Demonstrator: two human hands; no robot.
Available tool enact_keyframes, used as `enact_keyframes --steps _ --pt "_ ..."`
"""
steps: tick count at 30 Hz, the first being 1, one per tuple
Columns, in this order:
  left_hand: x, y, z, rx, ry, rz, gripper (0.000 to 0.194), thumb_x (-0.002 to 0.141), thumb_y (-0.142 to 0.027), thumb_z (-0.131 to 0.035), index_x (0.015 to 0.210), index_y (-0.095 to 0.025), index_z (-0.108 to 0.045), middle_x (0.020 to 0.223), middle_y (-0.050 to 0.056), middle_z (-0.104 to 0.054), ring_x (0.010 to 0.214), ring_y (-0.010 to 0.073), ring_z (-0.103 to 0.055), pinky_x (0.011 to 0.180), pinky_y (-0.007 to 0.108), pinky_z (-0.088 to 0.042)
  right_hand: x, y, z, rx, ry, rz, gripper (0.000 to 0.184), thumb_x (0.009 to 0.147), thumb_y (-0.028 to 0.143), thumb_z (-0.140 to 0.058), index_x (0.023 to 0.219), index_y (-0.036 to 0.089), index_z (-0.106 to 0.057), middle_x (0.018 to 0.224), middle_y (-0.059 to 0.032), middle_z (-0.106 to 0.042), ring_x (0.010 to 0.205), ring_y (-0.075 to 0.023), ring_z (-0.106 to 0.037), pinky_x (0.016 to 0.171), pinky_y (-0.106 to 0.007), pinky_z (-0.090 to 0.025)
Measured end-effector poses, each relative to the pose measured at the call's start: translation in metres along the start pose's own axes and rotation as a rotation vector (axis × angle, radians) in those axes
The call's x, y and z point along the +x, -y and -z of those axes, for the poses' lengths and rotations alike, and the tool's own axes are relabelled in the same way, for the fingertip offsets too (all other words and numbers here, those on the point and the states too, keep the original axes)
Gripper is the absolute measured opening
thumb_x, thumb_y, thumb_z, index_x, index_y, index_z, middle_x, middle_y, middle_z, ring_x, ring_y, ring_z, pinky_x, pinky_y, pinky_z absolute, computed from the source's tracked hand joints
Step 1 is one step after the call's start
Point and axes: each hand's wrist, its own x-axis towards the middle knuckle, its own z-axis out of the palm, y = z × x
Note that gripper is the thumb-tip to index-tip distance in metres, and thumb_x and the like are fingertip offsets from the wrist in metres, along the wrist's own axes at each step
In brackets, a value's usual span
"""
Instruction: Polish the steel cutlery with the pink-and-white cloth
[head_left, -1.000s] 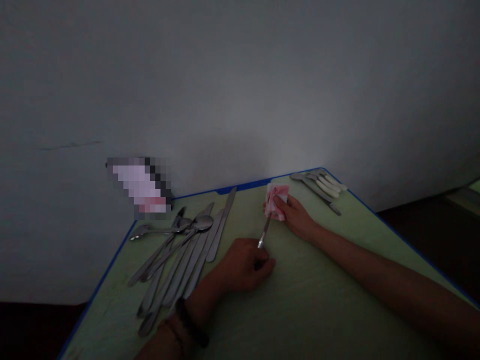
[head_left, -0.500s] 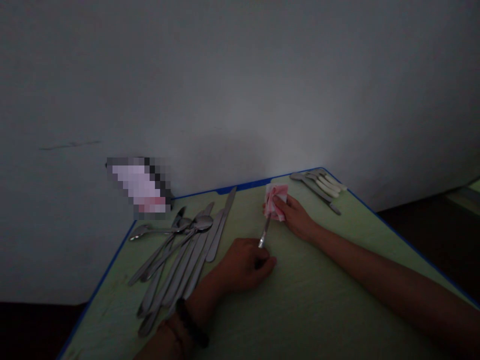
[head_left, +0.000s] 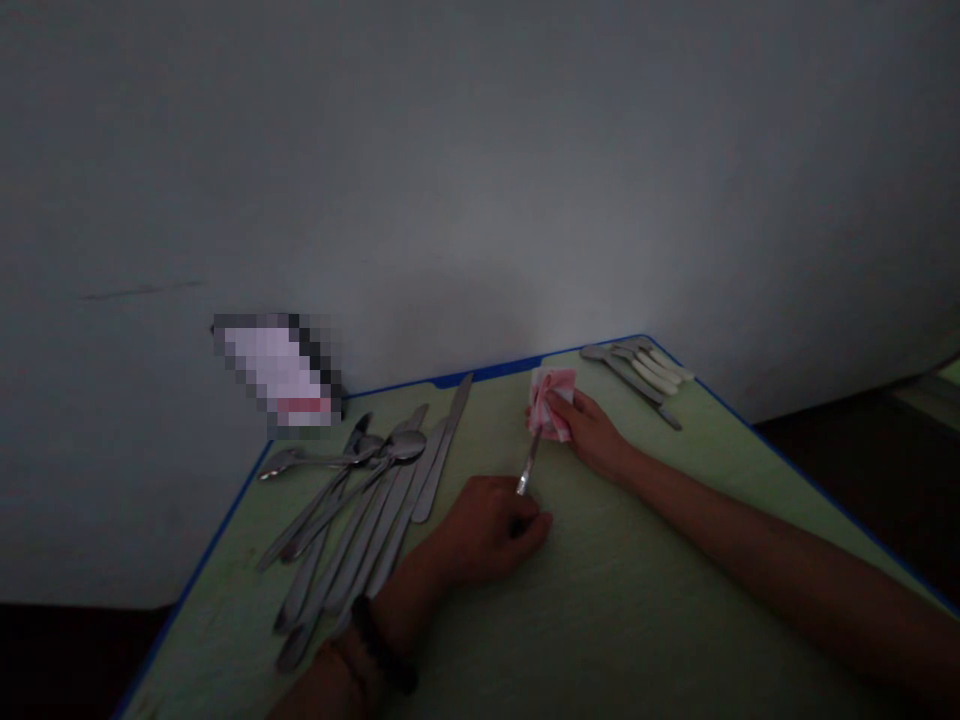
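Observation:
My left hand [head_left: 491, 530] is closed on the near end of a slim metal piece of cutlery [head_left: 529, 465], low over the table's middle. The far end of that piece is hidden inside a folded pink-and-white cloth [head_left: 553, 400], so its kind does not show. My right hand [head_left: 592, 430] pinches the cloth around it, thumb on top. Left of my left hand lies a loose pile of metal cutlery: several table knives [head_left: 442, 450] side by side, with spoons [head_left: 407, 446] across them.
On the far right corner lie a metal spoon [head_left: 630, 378] and several white-handled utensils [head_left: 660, 370]. A phone-like device with a blurred screen [head_left: 277, 370] leans against the wall [head_left: 480, 180] at the back left. The pale green table [head_left: 600, 620] has a blue edge.

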Motion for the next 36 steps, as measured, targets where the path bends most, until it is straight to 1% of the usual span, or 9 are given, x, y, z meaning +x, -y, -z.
enact_keyframes --steps 3,6,11,15,19,28,36 --pt "0.0 0.0 0.0 -0.01 -0.017 0.017 0.029 0.086 -0.03 -0.046 0.061 -0.017 -0.05 0.058 -0.002 -0.052 0.056 0.0102 -0.047 0.057 0.022 -0.032 0.0 0.0 0.0 0.001 0.012 -0.012 0.031 0.075 0.045 -0.063 0.089 0.017 -0.064 0.083 -0.0042 -0.069 0.073 -0.0177 -0.064 0.075 -0.034 -0.052" --pt "0.0 -0.001 0.0 -0.013 -0.024 0.025 0.025 0.085 -0.028 -0.048 0.063 -0.017 -0.05 0.06 -0.001 -0.054 0.057 0.0104 -0.048 0.057 0.022 -0.032 -0.001 0.001 -0.001 0.001 0.009 -0.023 0.03 0.076 0.044 -0.062 0.09 0.017 -0.063 0.083 -0.0039 -0.069 0.072 -0.0176 -0.064 0.074 -0.034 -0.052" --pt "0.001 -0.002 0.002 0.009 0.005 0.006 0.029 0.085 -0.027 -0.047 0.058 -0.016 -0.05 0.056 -0.002 -0.051 0.056 0.01 -0.047 0.057 0.022 -0.031 -0.003 0.003 -0.003 0.008 0.01 -0.031 0.03 0.076 0.044 -0.062 0.091 0.017 -0.063 0.083 -0.0036 -0.069 0.072 -0.0171 -0.065 0.073 -0.034 -0.053" --pt "0.002 -0.002 0.003 0.026 0.006 -0.013 0.033 0.086 -0.028 -0.045 0.056 -0.016 -0.048 0.053 -0.002 -0.048 0.053 0.0092 -0.045 0.055 0.022 -0.029 -0.003 0.004 -0.003 0.019 0.024 -0.045 0.031 0.075 0.044 -0.063 0.091 0.018 -0.062 0.084 -0.0035 -0.069 0.073 -0.0178 -0.065 0.074 -0.035 -0.053" --pt "0.002 -0.001 0.002 0.035 0.001 -0.013 0.034 0.087 -0.029 -0.044 0.056 -0.016 -0.049 0.054 -0.002 -0.049 0.053 0.0092 -0.045 0.055 0.022 -0.029 -0.003 0.005 -0.003 0.001 0.011 -0.051 0.03 0.076 0.043 -0.062 0.092 0.018 -0.062 0.083 -0.0036 -0.069 0.074 -0.0176 -0.065 0.073 -0.034 -0.053" --pt "0.001 -0.002 0.0 0.055 -0.002 0.003 0.033 0.087 -0.031 -0.045 0.058 -0.017 -0.049 0.054 -0.002 -0.048 0.054 0.0097 -0.045 0.056 0.022 -0.03 -0.002 0.002 -0.002 -0.048 0.016 -0.018 0.031 0.078 0.044 -0.06 0.093 0.018 -0.062 0.084 -0.0042 -0.069 0.073 -0.017 -0.065 0.074 -0.034 -0.052" --pt "0.001 -0.002 0.0 0.042 0.001 0.024 0.032 0.088 -0.031 -0.044 0.059 -0.017 -0.05 0.057 -0.002 -0.052 0.055 0.0099 -0.048 0.057 0.022 -0.031 -0.006 0.01 -0.006 -0.098 0.034 -0.021 0.031 0.079 0.044 -0.059 0.094 0.018 -0.06 0.084 -0.0029 -0.068 0.073 -0.0163 -0.065 0.073 -0.032 -0.051"
